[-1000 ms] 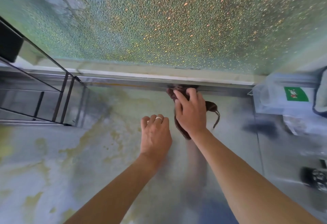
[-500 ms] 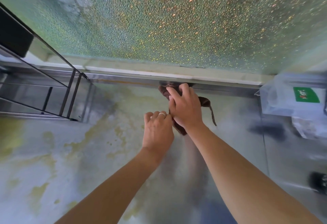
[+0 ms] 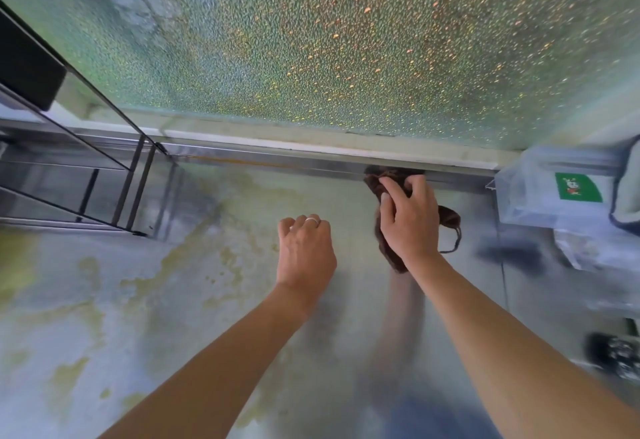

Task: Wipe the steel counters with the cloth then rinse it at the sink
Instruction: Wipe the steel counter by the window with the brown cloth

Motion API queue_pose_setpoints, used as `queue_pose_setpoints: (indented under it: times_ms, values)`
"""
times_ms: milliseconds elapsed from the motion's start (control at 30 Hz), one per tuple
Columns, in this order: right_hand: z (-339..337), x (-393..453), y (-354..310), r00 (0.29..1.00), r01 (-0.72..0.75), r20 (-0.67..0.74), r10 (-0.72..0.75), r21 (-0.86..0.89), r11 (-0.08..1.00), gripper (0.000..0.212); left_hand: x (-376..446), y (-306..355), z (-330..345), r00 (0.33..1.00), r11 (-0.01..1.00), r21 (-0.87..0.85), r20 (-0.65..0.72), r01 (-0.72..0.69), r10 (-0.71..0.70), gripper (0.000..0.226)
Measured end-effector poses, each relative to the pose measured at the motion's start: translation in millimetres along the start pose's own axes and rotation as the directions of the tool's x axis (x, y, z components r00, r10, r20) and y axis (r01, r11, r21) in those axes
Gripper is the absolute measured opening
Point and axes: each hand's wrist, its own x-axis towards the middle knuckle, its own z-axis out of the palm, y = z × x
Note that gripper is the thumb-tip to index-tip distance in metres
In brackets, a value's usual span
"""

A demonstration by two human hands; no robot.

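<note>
The right hand (image 3: 410,222) presses a dark brown cloth (image 3: 388,251) flat against the steel desk (image 3: 194,300) at its back edge, where the cloth's far end touches the raised steel lip under the pebbled glass wall (image 3: 329,40). Its fingers spread over the cloth, slightly bent, and a loose corner of the fabric trails out to the right of the wrist. The left hand (image 3: 306,251) rests just beside it on the desk with fingers curled under and holding nothing, a ring (image 3: 311,220) on one finger. Yellowish stains mark the desk at left. A clear plastic box (image 3: 540,192) with a green label stands at right.
</note>
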Motion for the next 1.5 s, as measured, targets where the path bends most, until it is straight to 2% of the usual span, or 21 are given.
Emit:
queue_pose_setpoints:
  times_ms: [100,333,433,567,733,833,1000,1100,1333,1500]
  values:
    - [6,5,-19,0.996,0.076,0.043,-0.076,0.011,0.997,0.032,2,-4,0,1.000,1.000,-0.026,0.020,-0.001,0.002,0.018]
    - [35,14,-100,0.989,0.081,0.117,-0.089,0.071,0.994,0.035,10,-21,-16,0.990,0.997,-0.073,0.139,-0.013,0.023,0.022]
    - [43,15,-121,0.988,0.087,0.121,-0.097,0.084,0.993,0.034,7,-39,-19,0.995,0.999,-0.020,0.093,0.029,-0.027,0.023]
    - [51,17,-136,0.985,0.110,0.120,-0.120,0.083,0.990,0.035,4,-55,-16,1.000,1.000,0.003,0.006,0.013,-0.013,0.023]
    - [58,18,-157,0.981,0.141,0.125,-0.151,0.085,0.986,0.034,2,-70,-19,0.999,0.998,0.034,-0.009,0.043,-0.042,0.026]
    - [65,19,-175,0.978,0.145,0.136,-0.155,0.085,0.986,0.033,0,-84,-22,0.996,0.995,0.046,-0.030,0.087,-0.086,0.019]
    - [78,22,-210,0.975,0.159,0.141,-0.174,0.110,0.981,0.033,-4,-113,-28,0.991,0.990,0.052,-0.031,0.133,-0.131,0.025]
    - [83,23,-225,0.972,0.170,0.144,-0.185,0.109,0.979,0.033,-6,-127,-28,0.983,0.985,0.030,-0.076,0.171,-0.168,0.023]
    - [95,30,-247,0.950,0.249,0.154,-0.272,0.154,0.956,0.037,-9,-143,-29,0.961,0.975,-0.006,-0.166,0.222,-0.220,0.037]
    - [92,32,-244,0.933,0.302,0.168,-0.319,0.122,0.946,0.037,-12,-140,-36,0.963,0.973,0.004,-0.149,0.229,-0.226,0.031]
